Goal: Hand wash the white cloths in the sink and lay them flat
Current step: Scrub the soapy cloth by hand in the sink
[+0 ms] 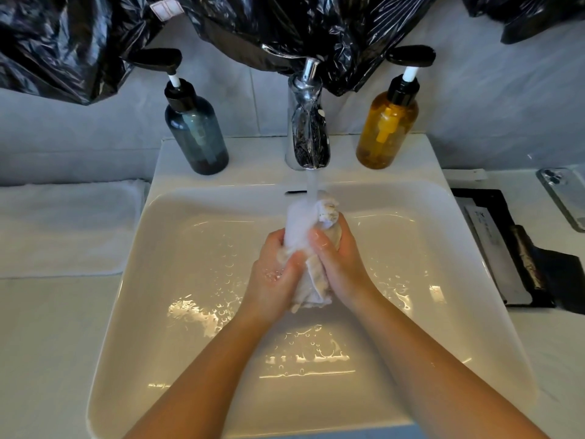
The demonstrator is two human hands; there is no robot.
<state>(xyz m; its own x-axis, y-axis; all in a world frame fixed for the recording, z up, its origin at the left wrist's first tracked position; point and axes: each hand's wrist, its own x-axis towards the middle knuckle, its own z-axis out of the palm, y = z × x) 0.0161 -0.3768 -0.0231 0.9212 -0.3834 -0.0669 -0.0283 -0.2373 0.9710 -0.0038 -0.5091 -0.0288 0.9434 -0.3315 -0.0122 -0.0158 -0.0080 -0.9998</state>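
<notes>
white cloth (313, 288) is sitting bunched into a tight roll between your two hands, over the middle of the sink (136, 248). its upper end is catching the water stream (312, 185) that is falling from the tap (307, 128) at the sink's back edge. your left hand (273, 274) is curling round the left side of the roll and your right hand (340, 264) is wrapping the right side. both are gripping the fabric and neither is spread.

judging from this, you are rinsing, and only the top of the roll is getting the flow. you are likely going to do better by loosening the bunch, squeezing and releasing along its length, and turning it so the lower end hanging below your palms is coming under the water too. keeping it low in the basin should help, since the counter (47, 343) on the right is carrying a phone (566, 198) and a black tray (535, 274) near the rim.

your fingertips are hiding behind the cloth. whether the roll is one cloth or several is not showing, nor whether soap is in it. the drain is lying out of sight under your arms. a flat white towel (66, 229) is lying on the counter's left side; whether it is a washed piece, you cannot tell. the phone is being cut off by the right edge.
</notes>
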